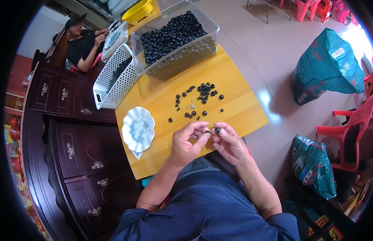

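Dark-red wooden cabinets [82, 142] and a pale tiled floor [251, 52] flank a yellow wooden surface [238, 100], seen from my remote post with the white scalloped dish [126, 130] as landmark. Right of the dish, my left grip [186, 143] pinches what looks like a tiny dark piece [208, 131], too small for me to read its axis. Farther right of the dish, my right grip [231, 146] pinches a black rounded piece with a central hole [217, 130]. Everything turns on this pairing: the rounded piece lies just beside the tiny one, on the side away from the dish; I cannot tell whether they touch. My left grip is nearer the dish. Facing upward, toward my view, the hole shows in a nearly round outline with no clear long axis. Loose black beadlike pieces [205, 87] scatter beyond both grips, right of the dish; a clear plastic bin [178, 62] stands beyond it.
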`<state>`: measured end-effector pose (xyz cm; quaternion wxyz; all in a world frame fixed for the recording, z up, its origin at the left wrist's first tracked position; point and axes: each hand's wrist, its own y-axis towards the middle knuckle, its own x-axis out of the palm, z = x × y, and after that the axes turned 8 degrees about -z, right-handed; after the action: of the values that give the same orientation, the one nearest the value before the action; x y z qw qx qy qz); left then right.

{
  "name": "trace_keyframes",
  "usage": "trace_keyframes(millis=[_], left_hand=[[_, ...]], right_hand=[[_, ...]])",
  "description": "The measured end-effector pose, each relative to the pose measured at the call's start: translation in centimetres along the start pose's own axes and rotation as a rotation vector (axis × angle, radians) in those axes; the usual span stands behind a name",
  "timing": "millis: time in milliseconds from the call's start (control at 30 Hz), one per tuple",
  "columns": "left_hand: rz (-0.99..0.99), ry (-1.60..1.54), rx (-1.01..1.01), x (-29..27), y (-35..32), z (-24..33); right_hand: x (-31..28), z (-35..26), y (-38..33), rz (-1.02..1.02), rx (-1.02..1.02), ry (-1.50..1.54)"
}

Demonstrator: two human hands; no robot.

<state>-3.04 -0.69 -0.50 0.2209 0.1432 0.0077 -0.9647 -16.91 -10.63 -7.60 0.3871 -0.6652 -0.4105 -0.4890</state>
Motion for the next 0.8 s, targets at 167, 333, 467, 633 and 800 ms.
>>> trace_keyframes(millis=[167, 333, 467, 633, 800], left_hand=[[-0.045, 0.250, 0.184, 0.0, 0.8, 1.3], [-0.044, 0.284, 0.235, 0.2, 0.8, 1.0], [-0.037, 0.343, 0.280, 0.2, 0.8, 1.0], [-0.034, 0.396, 0.339, 0.2, 0.8, 0.5], [-0.047, 0.431, 0.364, 0.1, 1.0, 0.7]], right_hand=[[0.2, 0.1, 0.0, -0.008, -0.014, -0.016], [0.5, 0.2, -0.1, 0.010, -0.011, -0.015], [0.4, 0.2, -0.1, 0.004, -0.004, -0.014], [0.1, 0.4, 0.0, -0.011, 0.000, -0.037], [0.0, 0.5, 0.0, -0.009, 0.003, -0.030]])
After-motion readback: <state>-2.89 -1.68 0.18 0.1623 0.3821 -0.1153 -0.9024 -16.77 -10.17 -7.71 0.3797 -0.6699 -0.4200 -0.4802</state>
